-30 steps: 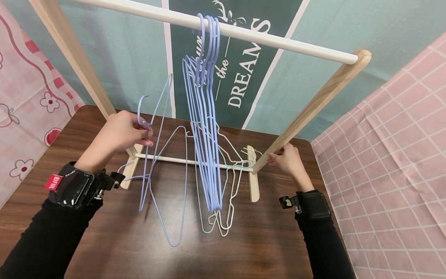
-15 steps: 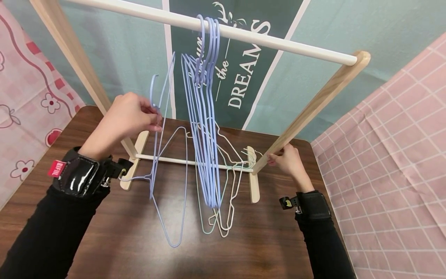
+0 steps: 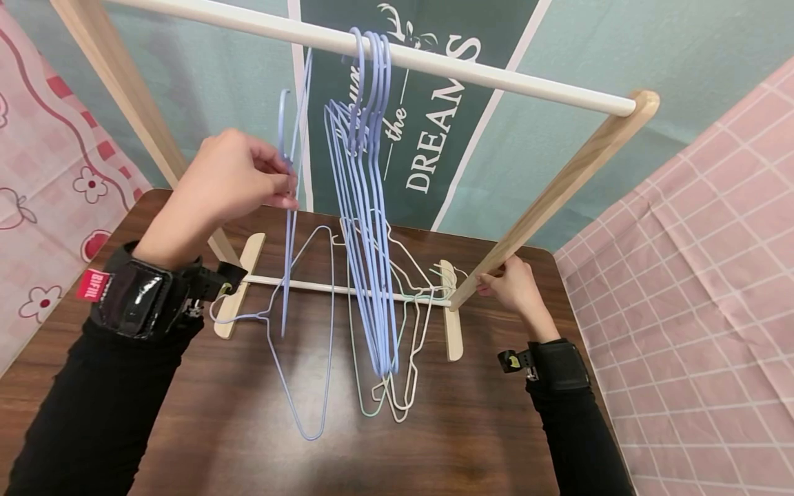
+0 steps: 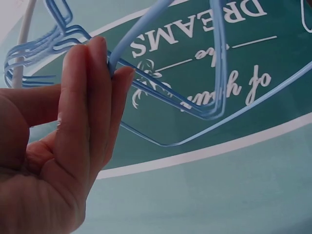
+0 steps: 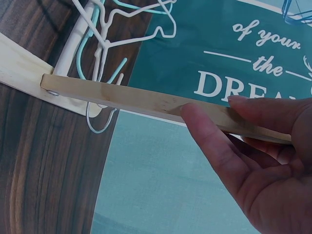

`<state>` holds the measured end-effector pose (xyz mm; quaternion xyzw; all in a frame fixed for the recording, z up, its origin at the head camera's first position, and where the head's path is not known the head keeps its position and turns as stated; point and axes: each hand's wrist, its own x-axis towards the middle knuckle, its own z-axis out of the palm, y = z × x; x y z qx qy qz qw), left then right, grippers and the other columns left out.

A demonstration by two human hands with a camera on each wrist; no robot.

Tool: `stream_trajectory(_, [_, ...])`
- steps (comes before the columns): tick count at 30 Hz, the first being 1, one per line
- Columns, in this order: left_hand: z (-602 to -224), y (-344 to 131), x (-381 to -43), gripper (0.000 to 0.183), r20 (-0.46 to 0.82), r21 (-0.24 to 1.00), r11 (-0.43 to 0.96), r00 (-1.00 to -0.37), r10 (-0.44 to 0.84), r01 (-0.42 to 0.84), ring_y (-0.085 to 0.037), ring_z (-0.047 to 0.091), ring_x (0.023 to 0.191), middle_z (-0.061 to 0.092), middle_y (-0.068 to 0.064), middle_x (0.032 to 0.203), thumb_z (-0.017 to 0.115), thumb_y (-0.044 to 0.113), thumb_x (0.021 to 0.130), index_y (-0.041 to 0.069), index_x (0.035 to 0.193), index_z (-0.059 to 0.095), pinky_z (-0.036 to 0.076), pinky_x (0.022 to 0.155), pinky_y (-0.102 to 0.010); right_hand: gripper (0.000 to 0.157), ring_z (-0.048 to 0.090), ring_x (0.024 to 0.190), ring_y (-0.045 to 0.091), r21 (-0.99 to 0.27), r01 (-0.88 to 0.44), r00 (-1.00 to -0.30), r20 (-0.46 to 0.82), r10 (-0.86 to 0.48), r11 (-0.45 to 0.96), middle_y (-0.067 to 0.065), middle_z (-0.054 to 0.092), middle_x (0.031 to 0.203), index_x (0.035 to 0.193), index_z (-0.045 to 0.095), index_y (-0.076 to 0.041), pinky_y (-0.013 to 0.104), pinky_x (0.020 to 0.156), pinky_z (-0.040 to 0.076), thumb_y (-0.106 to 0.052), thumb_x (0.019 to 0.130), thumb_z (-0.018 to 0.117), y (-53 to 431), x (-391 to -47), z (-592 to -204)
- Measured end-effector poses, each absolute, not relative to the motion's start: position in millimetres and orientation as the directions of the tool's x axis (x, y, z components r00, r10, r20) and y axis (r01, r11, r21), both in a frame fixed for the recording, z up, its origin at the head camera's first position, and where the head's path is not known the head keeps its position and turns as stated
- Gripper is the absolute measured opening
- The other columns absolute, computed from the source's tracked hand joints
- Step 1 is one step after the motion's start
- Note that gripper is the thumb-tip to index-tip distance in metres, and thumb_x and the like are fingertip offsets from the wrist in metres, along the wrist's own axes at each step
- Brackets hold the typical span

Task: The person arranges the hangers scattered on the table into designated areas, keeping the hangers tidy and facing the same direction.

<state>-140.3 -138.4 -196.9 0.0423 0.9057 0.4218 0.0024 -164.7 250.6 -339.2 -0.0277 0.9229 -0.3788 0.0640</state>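
Note:
In the head view my left hand [image 3: 238, 169] pinches a light-blue clothes hanger [image 3: 282, 124] just below its hook. The hanger is raised left of a bunch of several blue hangers [image 3: 366, 227], which hang from the white rail [image 3: 496, 74]. Its hook sits below the rail, apart from it. The left wrist view shows the fingers [image 4: 90, 97] and thumb together at the hanger's neck. My right hand [image 3: 513, 282] holds the lower part of the right wooden post [image 3: 558, 182]; in the right wrist view, fingers and thumb lie on both sides of the post [image 5: 146, 101].
Another blue hanger [image 3: 331, 296] lies on the brown table [image 3: 471, 441], across the rack's lower bar [image 3: 310, 284]. White and mint hangers [image 3: 414, 348] lie behind and below the bunch. A left post [image 3: 133, 103], a printed backdrop [image 3: 428, 138] and pink cloths [image 3: 701, 262] surround the space.
My left hand has lifted the blue hanger up and to the right, closer to the rail and the hanging bunch. The hanger has turned more edge-on. My right hand has stayed on the post.

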Motion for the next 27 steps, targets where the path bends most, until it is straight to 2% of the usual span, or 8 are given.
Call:
stream_trajectory(5, [-187.5, -133.0, -140.3, 0.021, 0.044, 0.739, 0.667, -0.995, 0.090, 0.093, 0.000, 0.063, 0.057, 0.070, 0.000, 0.073, 0.061, 0.018, 0.085, 0.001, 0.096, 0.068, 0.039, 0.073, -0.022, 0.029, 0.066, 0.074, 0.034, -0.706, -0.004, -0.991, -0.095, -0.100, 0.708, 0.036, 0.058, 0.095, 0.110, 0.044, 0.016, 0.025, 0.059, 0.056, 0.001, 0.088, 0.056, 250.9, -165.4, -338.7])
stream_trajectory(9, [-179.8, -128.9, -140.5, 0.021, 0.046, 0.733, 0.672, -0.994, 0.103, 0.104, -0.002, 0.064, 0.060, 0.069, 0.001, 0.072, 0.060, 0.018, 0.086, 0.001, 0.095, 0.068, 0.039, 0.071, -0.021, 0.029, 0.067, 0.073, 0.033, -0.707, 0.000, -0.991, -0.096, -0.096, 0.708, 0.035, 0.059, 0.095, 0.110, 0.044, 0.016, 0.025, 0.059, 0.055, 0.001, 0.088, 0.057, 251.0, -165.8, -339.1])
stream_trajectory(12, [-175.4, -126.6, -141.7, 0.021, 0.046, 0.741, 0.662, -0.992, 0.114, 0.111, -0.004, 0.065, 0.061, 0.070, -0.001, 0.076, 0.061, 0.018, 0.086, 0.001, 0.095, 0.067, 0.040, 0.074, -0.022, 0.030, 0.067, 0.073, 0.032, -0.708, 0.006, -0.991, -0.101, -0.093, 0.706, 0.035, 0.059, 0.095, 0.110, 0.044, 0.016, 0.025, 0.059, 0.055, 0.001, 0.088, 0.057, 250.9, -165.5, -339.7])
stream_trajectory(18, [-167.7, -121.3, -145.3, 0.018, 0.063, 0.729, 0.672, -0.990, 0.127, 0.132, -0.007, 0.066, 0.064, 0.070, -0.003, 0.079, 0.059, 0.016, 0.086, 0.002, 0.094, 0.067, 0.041, 0.065, -0.022, 0.029, 0.067, 0.073, 0.033, -0.708, 0.004, -0.991, -0.097, -0.092, 0.706, 0.035, 0.059, 0.094, 0.110, 0.044, 0.016, 0.025, 0.058, 0.055, 0.001, 0.088, 0.057, 251.0, -165.1, -340.0])
stream_trajectory(25, [-157.3, -110.5, -149.2, 0.016, 0.084, 0.675, 0.724, -0.989, 0.120, 0.145, -0.008, 0.066, 0.066, 0.070, -0.002, 0.076, 0.056, 0.016, 0.086, 0.007, 0.091, 0.069, 0.040, 0.080, -0.027, 0.029, 0.066, 0.074, 0.033, -0.715, 0.004, -0.990, -0.100, -0.096, 0.699, 0.035, 0.059, 0.094, 0.109, 0.045, 0.017, 0.025, 0.059, 0.055, 0.001, 0.088, 0.056, 251.0, -164.7, -339.6])
stream_trajectory(27, [-155.9, -107.8, -150.4, 0.017, 0.096, 0.666, 0.730, -0.988, 0.119, 0.153, -0.007, 0.066, 0.067, 0.069, -0.002, 0.076, 0.056, 0.016, 0.086, 0.006, 0.090, 0.069, 0.041, 0.078, -0.027, 0.029, 0.066, 0.074, 0.033, -0.718, 0.004, -0.990, -0.101, -0.098, 0.696, 0.036, 0.059, 0.095, 0.110, 0.045, 0.017, 0.025, 0.060, 0.055, 0.001, 0.088, 0.056, 251.0, -164.7, -339.8])
